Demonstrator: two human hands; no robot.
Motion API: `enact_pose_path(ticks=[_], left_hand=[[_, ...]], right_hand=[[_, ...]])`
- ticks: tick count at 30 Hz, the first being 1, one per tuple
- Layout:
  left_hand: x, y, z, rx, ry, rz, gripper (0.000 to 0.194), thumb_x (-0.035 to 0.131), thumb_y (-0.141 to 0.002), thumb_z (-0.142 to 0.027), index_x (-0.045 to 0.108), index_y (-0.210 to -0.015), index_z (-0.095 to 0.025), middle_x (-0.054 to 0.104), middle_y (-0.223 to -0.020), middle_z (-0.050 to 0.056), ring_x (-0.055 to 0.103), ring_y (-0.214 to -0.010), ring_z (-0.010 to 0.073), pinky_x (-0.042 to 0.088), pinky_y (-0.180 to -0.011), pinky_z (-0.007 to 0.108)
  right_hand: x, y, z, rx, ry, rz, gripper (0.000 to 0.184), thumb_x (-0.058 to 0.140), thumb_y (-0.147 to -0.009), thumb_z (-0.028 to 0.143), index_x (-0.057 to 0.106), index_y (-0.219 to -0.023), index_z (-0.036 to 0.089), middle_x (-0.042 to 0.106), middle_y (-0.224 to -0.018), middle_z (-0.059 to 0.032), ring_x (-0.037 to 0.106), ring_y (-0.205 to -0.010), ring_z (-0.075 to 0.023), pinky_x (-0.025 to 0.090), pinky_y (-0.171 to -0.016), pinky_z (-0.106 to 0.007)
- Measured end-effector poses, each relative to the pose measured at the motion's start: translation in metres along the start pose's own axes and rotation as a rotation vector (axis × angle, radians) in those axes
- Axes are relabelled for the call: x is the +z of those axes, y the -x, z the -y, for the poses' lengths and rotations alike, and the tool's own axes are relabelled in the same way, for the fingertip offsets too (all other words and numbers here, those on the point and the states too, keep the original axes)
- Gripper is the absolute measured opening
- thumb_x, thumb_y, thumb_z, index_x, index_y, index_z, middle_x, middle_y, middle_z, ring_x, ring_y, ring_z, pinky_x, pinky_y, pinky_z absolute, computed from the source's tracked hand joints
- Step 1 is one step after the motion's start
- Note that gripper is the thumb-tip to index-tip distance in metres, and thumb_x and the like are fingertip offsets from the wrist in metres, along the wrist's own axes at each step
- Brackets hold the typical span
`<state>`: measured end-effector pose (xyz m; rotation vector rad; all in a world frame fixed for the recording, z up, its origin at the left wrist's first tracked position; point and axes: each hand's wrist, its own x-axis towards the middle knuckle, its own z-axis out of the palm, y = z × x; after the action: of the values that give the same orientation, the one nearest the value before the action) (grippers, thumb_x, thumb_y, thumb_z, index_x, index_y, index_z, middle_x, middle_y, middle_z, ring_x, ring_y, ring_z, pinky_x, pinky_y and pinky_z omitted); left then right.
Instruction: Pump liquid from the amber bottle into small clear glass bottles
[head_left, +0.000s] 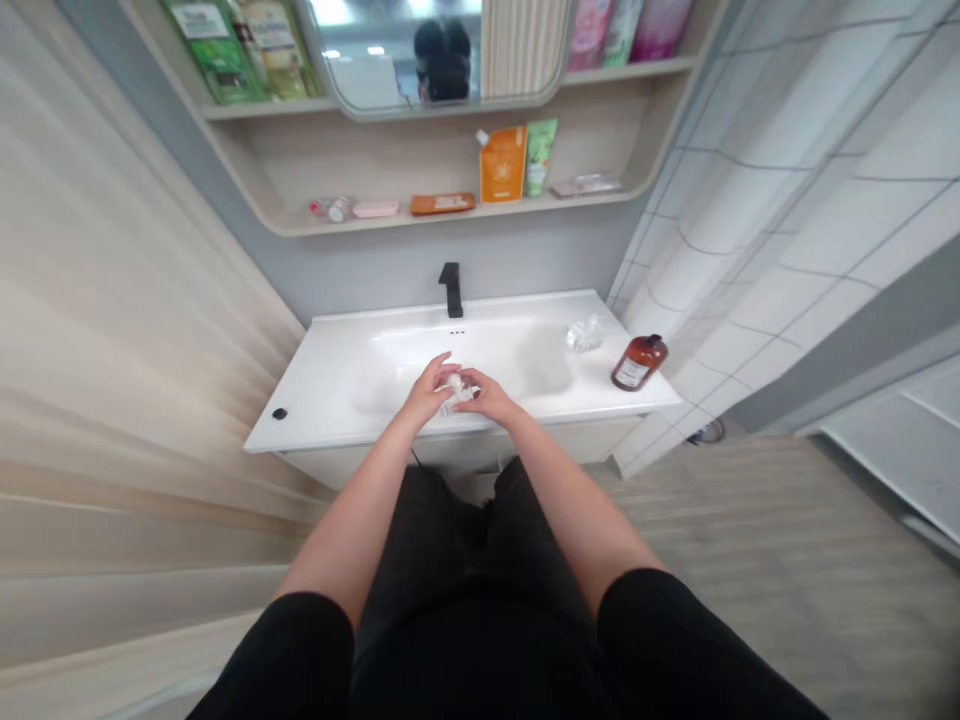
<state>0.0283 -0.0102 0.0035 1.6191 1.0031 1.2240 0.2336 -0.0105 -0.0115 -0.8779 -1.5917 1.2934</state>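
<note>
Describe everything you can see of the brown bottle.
The bottle is reddish-brown and looks like see-through plastic or glass, with a black cap on top and a white label whose print is too small to read. It sits at the right end of the white sink counter, apparently upright though leaning in this wide view. No hand touches it. Its fill level cannot be told.

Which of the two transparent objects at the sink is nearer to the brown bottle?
The transparent one resting right of the basin; the other is between the left hand and right hand.
</note>
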Motion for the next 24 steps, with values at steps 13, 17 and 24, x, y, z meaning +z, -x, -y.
enact_pose_path(ticks=[13, 17, 24], left_hand=[[-0.005, 0.017, -0.015, -0.024, -0.025, 0.081, 0.06, 0.09, -0.084, -0.042, 0.082, -0.14, -0.02, 0.082, -0.146, 0.016, 0.078, -0.136, 0.0352, 0.054, -0.129, 0.056], [-0.007, 0.025, -0.021, 0.009, -0.065, 0.076, 0.056, 0.088, -0.087, -0.037, 0.083, -0.14, -0.022, 0.082, -0.148, 0.013, 0.078, -0.137, 0.034, 0.055, -0.129, 0.054], [-0.111, 0.026, -0.031, -0.049, -0.303, -0.484, 0.054, 0.082, -0.094, -0.025, 0.073, -0.147, -0.019, 0.087, -0.128, 0.011, 0.082, -0.121, 0.0268, 0.065, -0.105, 0.041]], right_hand=[[-0.006, -0.001, -0.002, 0.035, -0.123, 0.123, 0.087, 0.112, -0.05, 0.04, 0.07, -0.125, 0.029, 0.077, -0.115, -0.0009, 0.07, -0.111, -0.0265, 0.059, -0.098, -0.039], [-0.01, -0.003, -0.008, 0.04, -0.153, 0.201, 0.099, 0.113, -0.053, 0.041, 0.066, -0.14, 0.032, 0.078, -0.126, -0.0041, 0.071, -0.12, -0.0284, 0.061, -0.1, -0.04], [-0.013, -0.004, -0.018, 0.073, -0.194, -0.013, 0.078, 0.088, -0.087, 0.066, 0.062, -0.155, 0.038, 0.07, -0.161, -0.0113, 0.069, -0.139, -0.0322, 0.057, -0.113, -0.05]])
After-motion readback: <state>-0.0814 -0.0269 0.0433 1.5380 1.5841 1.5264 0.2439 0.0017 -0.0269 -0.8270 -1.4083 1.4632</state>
